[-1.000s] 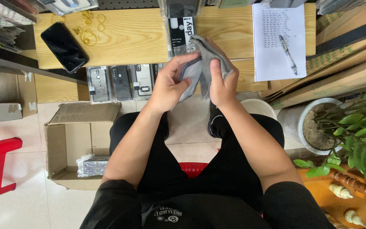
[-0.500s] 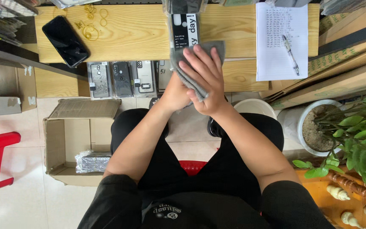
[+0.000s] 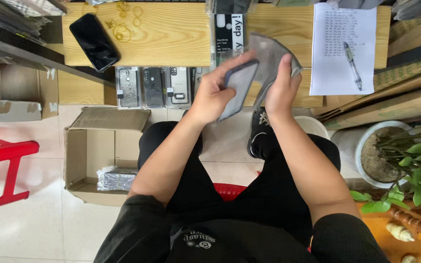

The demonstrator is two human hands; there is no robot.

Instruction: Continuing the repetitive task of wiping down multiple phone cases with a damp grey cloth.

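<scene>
My left hand [image 3: 214, 91] grips a dark-rimmed clear phone case [image 3: 238, 89], tilted on edge in front of the wooden table [image 3: 171, 34]. Just to its right, my right hand [image 3: 281, 86] holds a grey cloth [image 3: 269, 56] bunched above the fingers, right beside the case. Both hands hover over my lap, a little below the table's front edge.
A black phone [image 3: 94, 41] and rubber bands [image 3: 123, 24] lie on the table's left part, and a sheet of paper with a pen [image 3: 353, 65] lies to the right. Packaged phone cases [image 3: 153, 86] hang below. An open cardboard box [image 3: 102, 151], a red stool [image 3: 6, 170] and a potted plant [image 3: 405, 160] surround me.
My hands have parted: the cloth that covered the case has come off to the right, and the case now shows in my left hand.
</scene>
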